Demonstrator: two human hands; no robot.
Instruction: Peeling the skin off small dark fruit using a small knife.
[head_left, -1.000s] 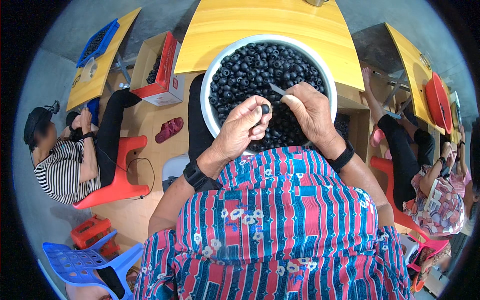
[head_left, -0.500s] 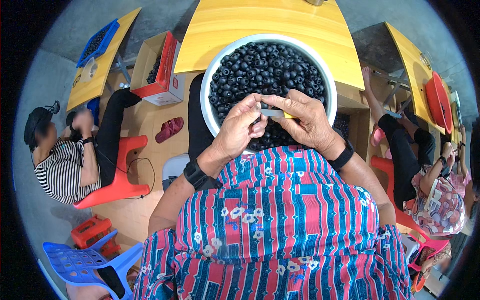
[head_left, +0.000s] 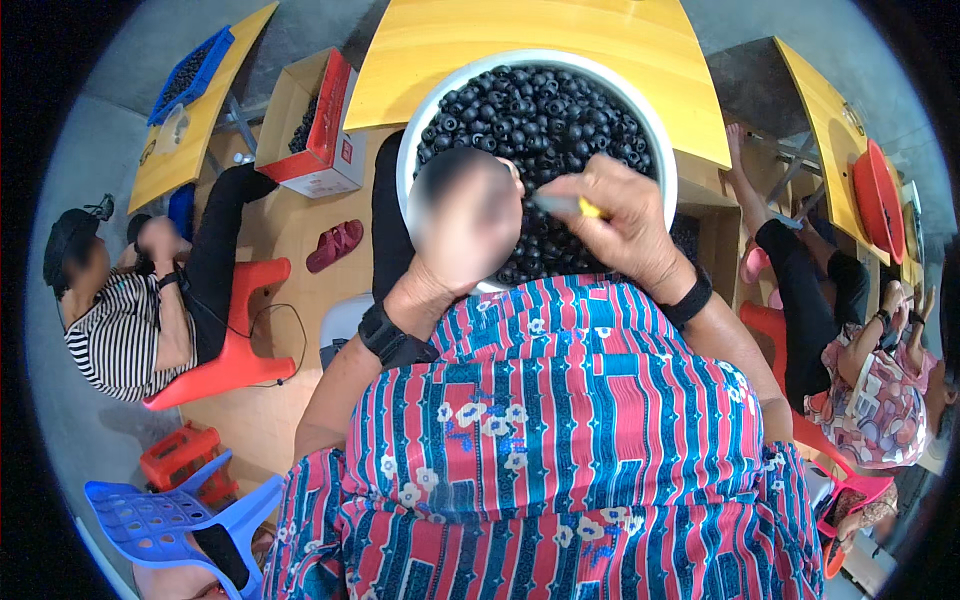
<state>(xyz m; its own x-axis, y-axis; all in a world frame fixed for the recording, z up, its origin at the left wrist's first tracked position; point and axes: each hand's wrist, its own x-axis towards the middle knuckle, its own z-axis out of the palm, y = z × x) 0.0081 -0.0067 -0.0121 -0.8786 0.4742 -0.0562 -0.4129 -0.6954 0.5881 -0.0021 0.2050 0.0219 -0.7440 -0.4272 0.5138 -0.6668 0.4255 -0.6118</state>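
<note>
A wide pale metal basin (head_left: 656,130) is heaped with small black olive-like pieces (head_left: 535,115), several showing a round hole or ring at one end. Over the basin, my right hand (head_left: 625,215) is closed round the yellow handle of a small knife (head_left: 556,203), its blade pointing left. My left hand (head_left: 462,225) is raised over the basin's left part, beside the blade tip. Blur covers most of its palm and fingers, so whatever it may hold is hidden. Knife and left hand appear slightly apart.
The basin stands at the near edge of a yellow wooden table (head_left: 540,25). Left of it sit a red-and-white carton (head_left: 325,150) and red slippers (head_left: 335,246) on the floor. One person (head_left: 130,340) sits at left, another (head_left: 870,380) at right, near a red basin (head_left: 878,200).
My hands have moved apart. The right hand and knife have drawn a little away from the left hand, which has turned and shifted left.
</note>
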